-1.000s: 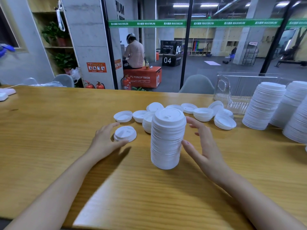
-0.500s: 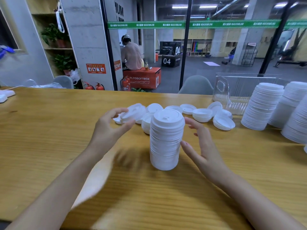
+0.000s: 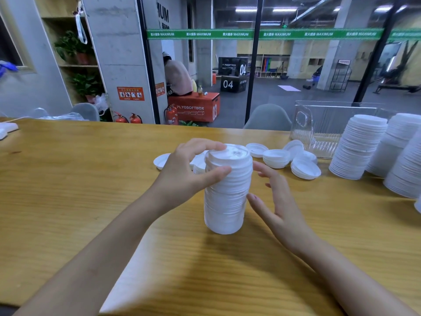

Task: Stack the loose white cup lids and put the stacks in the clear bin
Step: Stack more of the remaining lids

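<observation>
A tall stack of white cup lids [image 3: 225, 197] stands upright in the middle of the wooden table [image 3: 79, 179]. My left hand [image 3: 184, 174] grips the top lid [image 3: 230, 155] of that stack, fingers over its rim and thumb against the side. My right hand [image 3: 273, 197] is beside the stack's right side with relaxed fingers, holding nothing. Loose white lids [image 3: 305, 169] and short piles [image 3: 275, 157] lie behind the stack. The clear bin [image 3: 323, 124] stands at the back right.
Three taller lid stacks [image 3: 357, 147] stand at the right edge, in front of the bin. One loose lid [image 3: 160, 160] lies behind my left hand. A white object [image 3: 6, 130] lies at the far left. A glass wall runs behind the table.
My left hand picked up a loose lid from the table, carried it right and set it on top of the central stack. My right hand stayed beside the stack.
</observation>
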Motion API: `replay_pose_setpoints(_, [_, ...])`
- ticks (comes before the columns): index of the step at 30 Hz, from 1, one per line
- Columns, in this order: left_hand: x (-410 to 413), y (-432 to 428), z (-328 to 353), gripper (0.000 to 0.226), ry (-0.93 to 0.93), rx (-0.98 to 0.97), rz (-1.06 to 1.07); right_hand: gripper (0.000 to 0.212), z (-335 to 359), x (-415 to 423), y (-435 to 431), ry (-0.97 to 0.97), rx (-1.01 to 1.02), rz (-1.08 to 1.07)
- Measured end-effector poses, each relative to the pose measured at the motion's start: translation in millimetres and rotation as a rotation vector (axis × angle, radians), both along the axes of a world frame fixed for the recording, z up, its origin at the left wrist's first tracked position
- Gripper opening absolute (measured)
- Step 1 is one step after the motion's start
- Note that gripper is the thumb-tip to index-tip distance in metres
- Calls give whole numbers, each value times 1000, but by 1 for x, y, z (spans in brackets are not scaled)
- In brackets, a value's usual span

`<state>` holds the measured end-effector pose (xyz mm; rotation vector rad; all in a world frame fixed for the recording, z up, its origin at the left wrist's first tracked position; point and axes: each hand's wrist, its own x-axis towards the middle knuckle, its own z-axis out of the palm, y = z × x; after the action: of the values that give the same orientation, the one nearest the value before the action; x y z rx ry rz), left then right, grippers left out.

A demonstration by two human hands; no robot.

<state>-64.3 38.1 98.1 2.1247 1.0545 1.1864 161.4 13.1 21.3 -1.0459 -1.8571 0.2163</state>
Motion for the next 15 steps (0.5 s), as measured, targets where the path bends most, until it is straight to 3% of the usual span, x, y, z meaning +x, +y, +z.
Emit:
replay_pose_setpoints(8, [1,-1,-8,52,8,0,-15,55,1,0,0,15,-21,2])
replay_pose_setpoints(12, [-5,-1,-15,77,3,-43,15,55,3,0,-2,26,-57,10])
replay_pose_setpoints(15, [-20,1,-36,93,59,-124,22,76,2,5,-2,-26,-217,16])
